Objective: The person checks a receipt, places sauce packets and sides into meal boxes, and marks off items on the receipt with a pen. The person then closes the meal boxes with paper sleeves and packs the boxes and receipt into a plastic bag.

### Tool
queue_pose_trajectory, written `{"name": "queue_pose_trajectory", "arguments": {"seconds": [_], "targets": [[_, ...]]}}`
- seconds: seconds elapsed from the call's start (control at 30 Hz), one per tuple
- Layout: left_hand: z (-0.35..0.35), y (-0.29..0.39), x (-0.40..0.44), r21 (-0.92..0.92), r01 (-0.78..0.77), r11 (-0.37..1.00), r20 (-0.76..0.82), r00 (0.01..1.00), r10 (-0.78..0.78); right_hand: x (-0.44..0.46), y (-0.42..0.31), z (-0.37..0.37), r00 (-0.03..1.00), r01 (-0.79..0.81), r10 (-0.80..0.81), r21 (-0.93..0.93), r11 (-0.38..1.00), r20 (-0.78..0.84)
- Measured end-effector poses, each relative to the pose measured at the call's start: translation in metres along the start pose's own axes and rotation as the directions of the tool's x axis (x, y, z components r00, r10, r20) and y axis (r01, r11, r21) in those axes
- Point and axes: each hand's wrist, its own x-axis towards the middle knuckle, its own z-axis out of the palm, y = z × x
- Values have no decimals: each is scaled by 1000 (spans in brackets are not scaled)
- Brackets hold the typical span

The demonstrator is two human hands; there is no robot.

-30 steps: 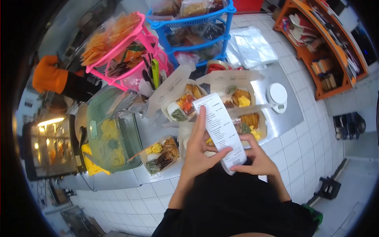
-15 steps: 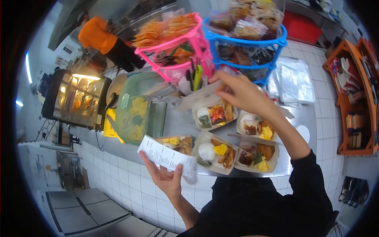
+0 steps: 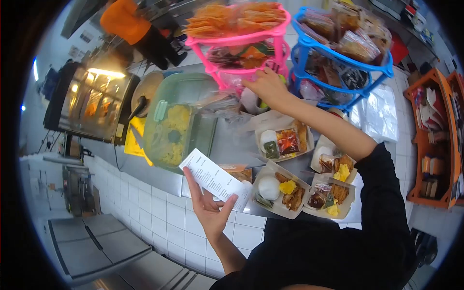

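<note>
My left hand (image 3: 210, 212) holds a long printed receipt (image 3: 212, 178) between thumb and fingers, over the table's near edge. Stretched across the table, my right hand (image 3: 268, 88) is at a holder of utensils (image 3: 250, 101) beside the pink rack. Its fingers are bent together; what they grip is hidden. Several open paper food boxes stand below that arm. One box (image 3: 300, 155) has rice and a red sauce packet. Another box (image 3: 290, 212) has rice, scrambled egg and browned meat. The receipt partly covers one more box (image 3: 240, 173).
A pink rack (image 3: 278, 31) and a blue rack (image 3: 382, 72) hold bagged packets. A green tub (image 3: 154, 140) of yellow food stands left, near a knife (image 3: 137, 136) on a yellow board (image 3: 131, 147). A lit display case (image 3: 92, 104) and a person in orange (image 3: 124, 21) are beyond.
My right hand has moved from the lid of the box with the red packet to the utensil holder. My left hand still holds the receipt. The camera view has shifted.
</note>
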Motion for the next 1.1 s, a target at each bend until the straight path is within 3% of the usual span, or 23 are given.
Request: {"name": "queue_pose_trajectory", "arguments": {"seconds": [0.07,0.13,0.2,0.27,0.33,0.4,0.53,0.6,0.67,0.73,0.8,0.97,1.1], "targets": [[4,1,0,10,-22,1000,21,1000,22,5,-2,-10,996,-72,69,76,994,52],[9,2,-4,41,-50,998,66,997,47,3,0,-10,926,18,76,245,969,-369],[14,-2,-9,23,-55,998,110,993,52,-2,6,-64,969,-34,145,471,882,-201],[18,-11,-14,7,-74,997,144,987,73,-32,24,-136,985,11,138,841,541,-102],[33,-8,-24,-4,-27,1000,189,982,27,-83,39,-189,972,-48,212,802,596,-100],[54,-3,-36,-1,-14,1000,237,971,14,-150,57,-231,962,-88,272,909,407,-28],[114,6,-76,-33,-51,998,377,925,59,-311,75,-292,860,-227,505,945,237,79],[152,7,-104,-95,-3,995,462,885,47,-385,71,-298,716,-317,674,945,79,183],[195,7,-132,-153,43,987,525,850,44,-456,71,-288,581,-362,727,916,-170,365],[235,9,-162,-186,93,978,579,815,33,-536,70,-233,519,-662,789,738,128,328],[264,7,-189,-133,127,983,596,802,-23,-570,38,-187,420,-858,881,411,308,216],[297,25,-241,-88,172,981,599,796,-87,-581,14,-123,482,-867,847,263,424,224],[306,30,-263,-60,217,974,544,826,-150,-566,59,-126,535,-831,816,311,461,221]]}}
